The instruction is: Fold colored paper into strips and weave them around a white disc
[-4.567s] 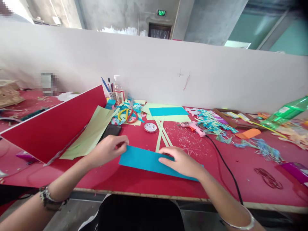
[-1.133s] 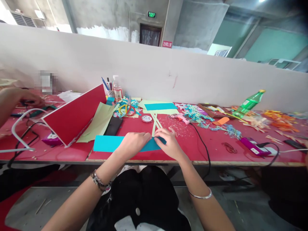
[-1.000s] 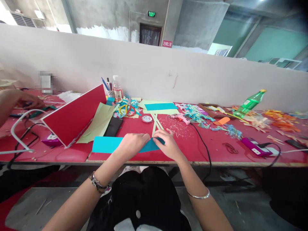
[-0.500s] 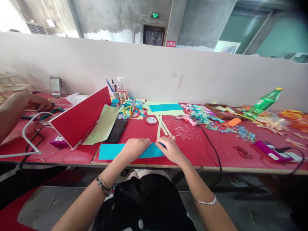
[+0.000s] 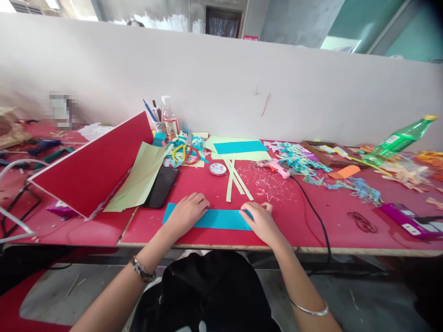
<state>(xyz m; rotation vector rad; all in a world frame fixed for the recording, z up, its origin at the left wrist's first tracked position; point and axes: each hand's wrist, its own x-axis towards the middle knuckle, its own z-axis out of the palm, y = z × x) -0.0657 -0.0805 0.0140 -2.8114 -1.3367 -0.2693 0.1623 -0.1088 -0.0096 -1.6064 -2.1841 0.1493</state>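
A blue paper strip (image 5: 223,219) lies crosswise near the front edge of the table. My left hand (image 5: 189,211) covers the strip left of its middle, fingers together and bent over its far edge. At the strip's right end, my right hand (image 5: 262,220) pinches the paper between thumb and fingers. Just beyond the hands, a few narrow pale green paper strips (image 5: 234,180) lie crossed. Farther back, another blue strip (image 5: 238,147) rests on pale green sheets (image 5: 211,143).
Left stand a propped red board (image 5: 100,170), a green sheet (image 5: 138,177) and a black phone (image 5: 161,186). Scissors (image 5: 187,152) lie on scraps. A pink glue gun (image 5: 275,168) trails a black cable (image 5: 313,207). Right are a tilted green bottle (image 5: 398,143) and a purple power strip (image 5: 404,221).
The blue strip has shifted right under my hands. My right hand has slid right to its end, farther from my left hand. The view has tipped downward.
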